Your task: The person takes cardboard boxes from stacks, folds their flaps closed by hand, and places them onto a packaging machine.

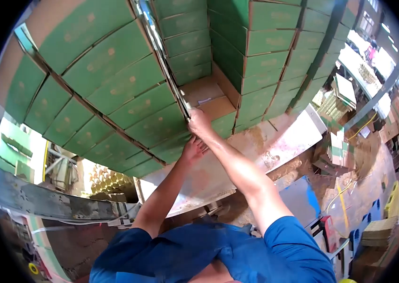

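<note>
Tall stacks of green cardboard boxes stand in front of me. Down the near corner of one stack runs a long, narrow, shiny strip; its exact material is unclear. My right hand is closed around the lower end of this strip, with the fingertips partly hidden. Just below it, my left hand reaches to the bottom of the same stack, its fingers apart and close to the lowest box. In the recess between the stacks, a brown box top with a small pale label lies lower than its neighbours.
The boxes rest on a pale, stained platform. At the left, egg trays sit behind a metal rail. On the right are flattened cartons, a stack of trays and a yellow line on the floor.
</note>
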`<state>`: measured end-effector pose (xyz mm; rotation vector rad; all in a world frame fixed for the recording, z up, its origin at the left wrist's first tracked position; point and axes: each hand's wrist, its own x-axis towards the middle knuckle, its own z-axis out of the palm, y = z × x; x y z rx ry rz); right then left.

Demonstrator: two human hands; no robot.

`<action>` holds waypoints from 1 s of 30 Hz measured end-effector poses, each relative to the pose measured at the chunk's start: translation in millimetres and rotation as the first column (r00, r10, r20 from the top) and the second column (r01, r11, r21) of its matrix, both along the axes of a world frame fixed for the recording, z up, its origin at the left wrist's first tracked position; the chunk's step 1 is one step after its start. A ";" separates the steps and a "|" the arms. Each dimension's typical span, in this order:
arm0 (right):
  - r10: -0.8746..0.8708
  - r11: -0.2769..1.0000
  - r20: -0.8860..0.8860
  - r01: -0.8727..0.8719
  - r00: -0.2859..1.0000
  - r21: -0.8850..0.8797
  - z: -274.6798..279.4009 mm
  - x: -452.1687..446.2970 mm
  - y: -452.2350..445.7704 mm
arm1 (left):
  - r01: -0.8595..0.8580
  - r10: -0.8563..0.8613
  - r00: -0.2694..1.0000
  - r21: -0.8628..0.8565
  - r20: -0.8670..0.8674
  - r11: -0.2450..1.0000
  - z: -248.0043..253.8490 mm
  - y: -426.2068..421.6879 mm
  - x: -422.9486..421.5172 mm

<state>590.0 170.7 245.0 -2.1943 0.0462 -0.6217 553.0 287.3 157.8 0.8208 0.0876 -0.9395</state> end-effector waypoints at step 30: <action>-0.563 0.767 -0.447 0.641 0.696 0.033 -135.3 -679.8 -118.4 | 0.548 -0.558 0.828 0.139 0.048 0.825 -69.4 -198.4 -370.1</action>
